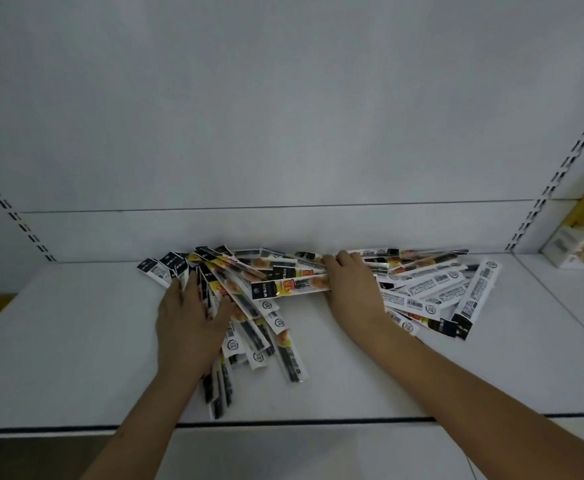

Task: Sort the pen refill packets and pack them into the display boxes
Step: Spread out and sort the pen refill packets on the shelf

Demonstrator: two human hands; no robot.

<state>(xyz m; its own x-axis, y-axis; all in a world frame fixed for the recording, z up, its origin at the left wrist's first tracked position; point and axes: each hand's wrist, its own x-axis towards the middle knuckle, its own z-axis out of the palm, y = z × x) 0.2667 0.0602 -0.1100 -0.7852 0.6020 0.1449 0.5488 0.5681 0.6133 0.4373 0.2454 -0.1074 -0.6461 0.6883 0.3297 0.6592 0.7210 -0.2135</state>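
Several long, narrow pen refill packets (432,289), white with black and yellow print, lie scattered in a loose pile on a white shelf (75,341), near its back wall. My left hand (188,317) rests flat on the left part of the pile with its fingers spread over a fan of packets (249,327). My right hand (351,285) lies on the middle of the pile, fingers curled around the end of one horizontal packet (290,287). A yellow and white display box (581,237) stands at the far right of the shelf.
The white back panel (283,116) rises right behind the pile, with slotted uprights at both sides. The shelf's front edge (283,422) runs under my forearms. A seam in the shelf separates the box's section on the right.
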